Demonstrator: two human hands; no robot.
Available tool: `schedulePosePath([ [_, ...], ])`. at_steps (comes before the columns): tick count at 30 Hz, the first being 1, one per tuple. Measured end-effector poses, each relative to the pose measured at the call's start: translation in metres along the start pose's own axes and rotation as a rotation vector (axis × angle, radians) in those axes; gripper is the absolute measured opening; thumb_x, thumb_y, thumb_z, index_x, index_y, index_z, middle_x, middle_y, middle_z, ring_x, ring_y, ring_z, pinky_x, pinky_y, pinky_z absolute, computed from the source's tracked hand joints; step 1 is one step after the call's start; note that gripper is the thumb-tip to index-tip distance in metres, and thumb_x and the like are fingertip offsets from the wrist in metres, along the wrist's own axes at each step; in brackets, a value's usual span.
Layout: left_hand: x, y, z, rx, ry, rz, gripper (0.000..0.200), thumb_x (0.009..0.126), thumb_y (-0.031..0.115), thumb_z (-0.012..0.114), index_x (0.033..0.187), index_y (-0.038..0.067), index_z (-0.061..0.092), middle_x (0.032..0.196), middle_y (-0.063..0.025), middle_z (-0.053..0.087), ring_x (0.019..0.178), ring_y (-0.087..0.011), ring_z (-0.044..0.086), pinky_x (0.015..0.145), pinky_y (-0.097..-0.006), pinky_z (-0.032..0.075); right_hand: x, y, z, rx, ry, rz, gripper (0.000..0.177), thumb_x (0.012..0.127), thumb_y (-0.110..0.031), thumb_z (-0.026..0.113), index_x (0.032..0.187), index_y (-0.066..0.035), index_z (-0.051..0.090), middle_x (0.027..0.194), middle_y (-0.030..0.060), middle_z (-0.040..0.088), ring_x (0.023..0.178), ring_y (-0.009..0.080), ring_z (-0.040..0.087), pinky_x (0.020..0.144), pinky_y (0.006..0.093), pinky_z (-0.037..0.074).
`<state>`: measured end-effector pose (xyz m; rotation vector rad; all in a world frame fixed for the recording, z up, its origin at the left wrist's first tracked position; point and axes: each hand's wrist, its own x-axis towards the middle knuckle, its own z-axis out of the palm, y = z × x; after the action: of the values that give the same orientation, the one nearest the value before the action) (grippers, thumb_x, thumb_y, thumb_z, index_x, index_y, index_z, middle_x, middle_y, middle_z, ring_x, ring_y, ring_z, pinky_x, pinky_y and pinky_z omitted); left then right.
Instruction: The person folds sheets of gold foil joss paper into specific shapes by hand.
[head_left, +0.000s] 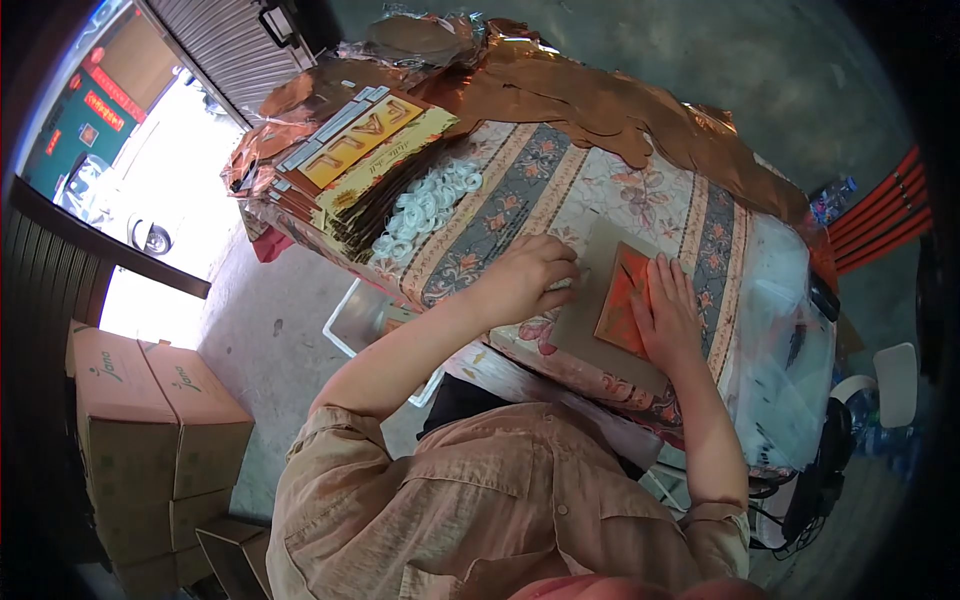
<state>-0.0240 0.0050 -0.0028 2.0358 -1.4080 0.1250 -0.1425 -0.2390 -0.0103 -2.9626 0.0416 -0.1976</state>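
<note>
"On the floral-striped tablecloth (640, 185), what's been laid out?"

"Mostly a flat orange panel (622, 305), squarish, with a thin dark mark on it. It's been set on a bigger, plain grey board (575, 330), near the table's front edge."

"And the hands?"

"Panel's right edge is covered by the right hand (672, 312), which is laid open and flat, fingers extended. Left hand (535, 278) is curled mostly closed, just beside the board; whether anything's pinched in it can't be told, sorry."

"What's all the stuff around it?"

"Shiny copper-brown sheets (560, 100) with wavy edges are heaped along the far side. Signs (365, 140) printed FALL, yellow and orange, are stacked at the far left, with white plasticky rings (425, 207) bunched right beside them. Clear plastic (780, 330) is draped over the right end, all crinkly. Cardboard boxes (150, 420) are stacked off to the left on the bare, greyish floor (275, 330)."
</note>
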Motion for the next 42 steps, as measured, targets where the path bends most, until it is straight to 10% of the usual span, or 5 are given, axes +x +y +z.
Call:
schedulePosePath([
  [30, -0.005, 0.010, -0.001, 0.199, 0.158, -0.116, 0.021, 0.077, 0.021, 0.073, 0.091, 0.008, 0.066, 0.099, -0.0065, 0.062, 0.098, -0.0250, 0.058, 0.084, -0.0376, 0.040, -0.004, 0.002, 0.006, 0.018, 0.064, -0.032, 0.058, 0.099, -0.035, 0.045, 0.144, 0.000, 0.036, 0.151, 0.0194, 0.033, 0.141, 0.0367, 0.027, 0.116, 0.0471, 0.020],
  [42, 0.006, 0.015, -0.007, 0.170, -0.017, -0.186, 0.038, 0.079, 0.022, 0.072, 0.111, 0.004, 0.062, 0.109, -0.0136, 0.058, 0.102, -0.0329, 0.055, 0.088, -0.0412, 0.046, -0.003, 0.003, 0.005, 0.020, 0.094, -0.066, 0.059, 0.098, -0.034, 0.047, 0.143, 0.001, 0.036, 0.150, 0.0207, 0.034, 0.140, 0.0380, 0.029, 0.115, 0.0485, 0.021],
])
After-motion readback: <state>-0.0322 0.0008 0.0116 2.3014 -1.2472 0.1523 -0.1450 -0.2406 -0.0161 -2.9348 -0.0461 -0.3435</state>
